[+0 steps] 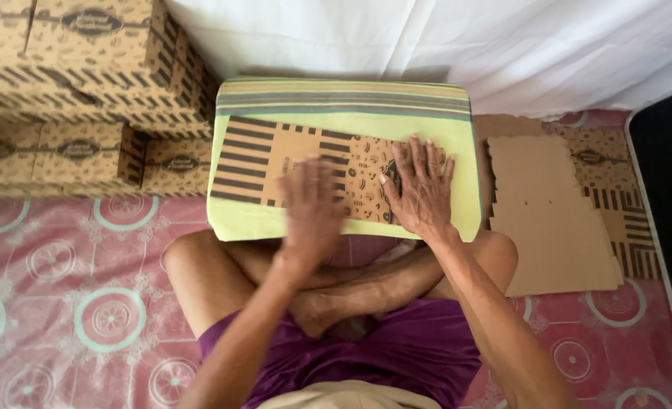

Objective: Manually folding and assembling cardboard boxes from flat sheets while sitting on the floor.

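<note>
1. a pink patterned floor mat [63, 303] carries everything; the person sits cross-legged at its middle, facing a white cloth [427, 38] along its far edge.
2. finished boxes [86, 91], brown with dark stripes, stand stacked at the mat's far left corner, so a good share of the folding looks done.
3. a pile of flat cardboard blanks [556, 220] lies near the mat's right edge, plain side up on top; judging by it, several pieces are left to fold.
4. a yellow-green striped cushion [351, 98] serves as the work surface, just beyond the knees.
5. the flat box blank [275, 155] lies printed side up across the cushion, left of centre to its middle, not yet folded; it shows bold stripes, small printed motifs and notched flaps.
6. the right hand [421, 189] presses flat on the blank's right part, fingers spread.
7. the left hand [311, 208] is blurred over the blank's near edge, fingers seemingly loose and holding nothing; whether it touches the card i cannot tell.
</note>
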